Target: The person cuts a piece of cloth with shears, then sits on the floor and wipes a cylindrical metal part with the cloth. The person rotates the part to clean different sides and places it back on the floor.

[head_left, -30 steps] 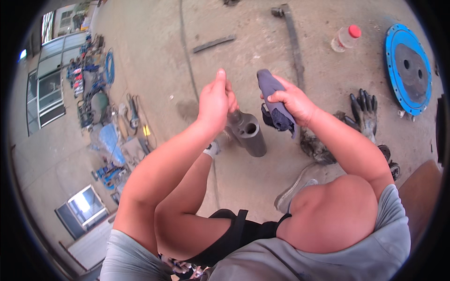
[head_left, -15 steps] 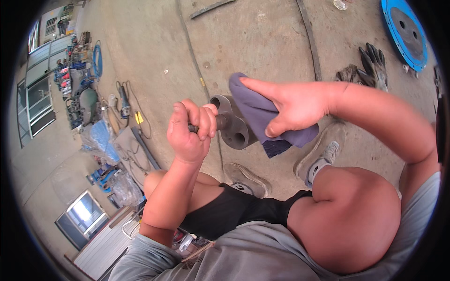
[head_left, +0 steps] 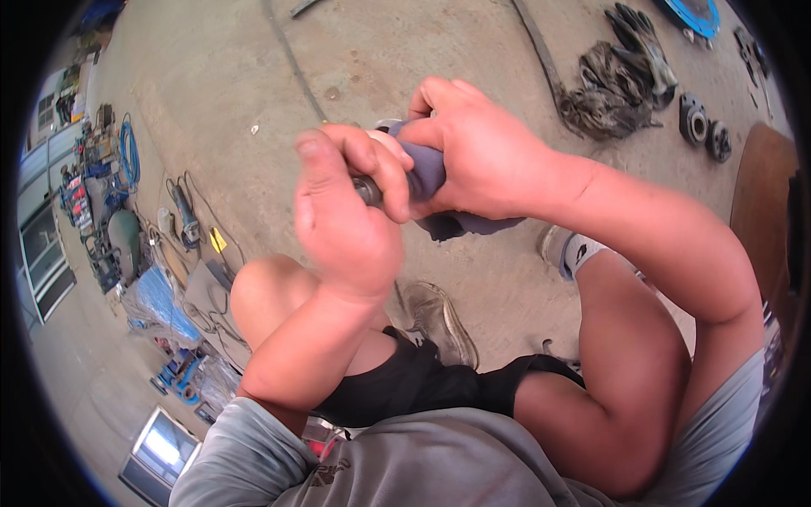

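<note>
While fingers of the left hand [head_left: 348, 221] curl around the metal shaft [head_left: 367, 191], those of the right hand [head_left: 481, 156] clasp a purple-grey cloth [head_left: 429, 171] just beyond them, where steady support and firm, even wiping would probably serve best.

Bunched purple cloth [head_left: 427, 169] sits against a mostly hidden metal part [head_left: 367, 191], 1 round end showing.

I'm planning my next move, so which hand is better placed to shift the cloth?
Probably your right hand: it holds the purple cloth, while your left hand is closed around the metal rod.
</note>
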Demonstrator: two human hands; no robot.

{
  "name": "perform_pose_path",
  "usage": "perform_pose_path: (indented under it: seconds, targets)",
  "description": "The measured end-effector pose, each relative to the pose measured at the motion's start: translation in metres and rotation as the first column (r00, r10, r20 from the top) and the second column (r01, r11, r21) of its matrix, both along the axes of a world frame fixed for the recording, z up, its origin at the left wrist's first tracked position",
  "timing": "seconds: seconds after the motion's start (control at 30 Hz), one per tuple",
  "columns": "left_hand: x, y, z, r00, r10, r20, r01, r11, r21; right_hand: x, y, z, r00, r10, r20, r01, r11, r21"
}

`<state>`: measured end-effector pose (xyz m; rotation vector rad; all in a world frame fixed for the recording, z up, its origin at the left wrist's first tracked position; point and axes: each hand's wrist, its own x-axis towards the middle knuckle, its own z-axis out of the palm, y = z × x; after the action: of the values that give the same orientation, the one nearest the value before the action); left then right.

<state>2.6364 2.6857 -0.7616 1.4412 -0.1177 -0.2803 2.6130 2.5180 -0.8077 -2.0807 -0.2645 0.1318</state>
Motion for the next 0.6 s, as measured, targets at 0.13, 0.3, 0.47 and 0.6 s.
perform_pose_path:
  seconds: [0.13,0.3,0.47,0.6]
  targets:
    - [0.002,-0.005,0.002,0.999,0.000,-0.047,-0.002,0.999,-0.039,-0.012,-0.002,0.001,0.997,-0.069,-0.029,0.070,0.997,0.031]
    - [0.000,-0.006,0.003,0.999,-0.044,-0.014,0.044,0.998,-0.034,-0.027,0.005,-0.005,0.983,-0.163,-0.085,0.171,0.979,0.107]
    - [-0.005,-0.001,0.001,0.992,-0.129,-0.001,0.129,0.991,-0.022,-0.021,-0.010,-0.002,0.994,-0.018,-0.106,0.033,0.989,0.142]
    - [-0.009,-0.003,0.003,0.988,-0.156,0.012,0.156,0.988,0.001,0.003,-0.027,-0.004,0.977,0.184,-0.106,-0.171,0.978,0.117]
